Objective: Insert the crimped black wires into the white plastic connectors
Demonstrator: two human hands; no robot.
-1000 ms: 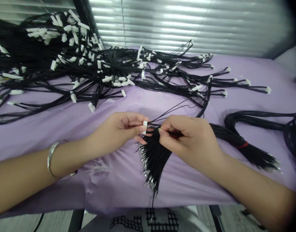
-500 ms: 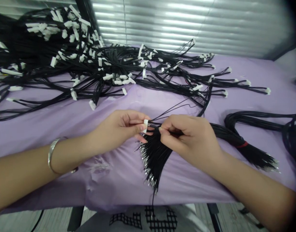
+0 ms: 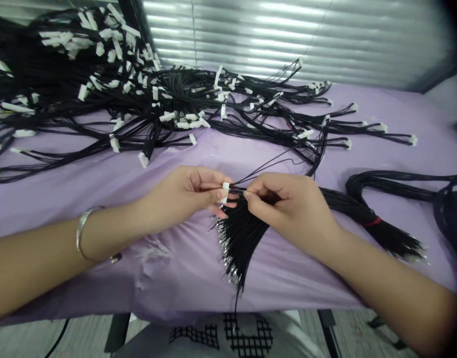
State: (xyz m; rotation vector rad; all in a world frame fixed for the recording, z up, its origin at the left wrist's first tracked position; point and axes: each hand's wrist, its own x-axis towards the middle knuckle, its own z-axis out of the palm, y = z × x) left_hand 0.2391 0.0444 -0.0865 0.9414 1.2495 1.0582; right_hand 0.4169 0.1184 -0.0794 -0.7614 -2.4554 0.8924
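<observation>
Between thumb and fingers, my left hand (image 3: pixel 198 194) pinches a small white connector housing (image 3: pixel 225 192). Black wires run from the housing's right side toward the back. My right hand (image 3: pixel 288 204), thumb and forefinger closed, grips a thin black wire (image 3: pixel 237 191) just right of the housing. The wire's tip reaches the housing; how deep it sits I cannot tell. Under my hands lies a fanned bundle of black wires (image 3: pixel 247 233) with shiny metal terminals at its left ends. One wire hangs from it past the table's front edge.
A large heap of black cables (image 3: pixel 83 94) with white connectors fills the back left and spreads along the back. To the right lie a bundle with a red tie (image 3: pixel 373 222) and a coiled black bundle (image 3: pixel 400 184). Purple sheeting (image 3: pixel 184 278) covers the table; blinds (image 3: pixel 251 35) stand behind.
My right hand has moved slightly left and up, closer to the white connector housing. The gap between fingers and housing has shortened. My left hand keeps its pinch.
</observation>
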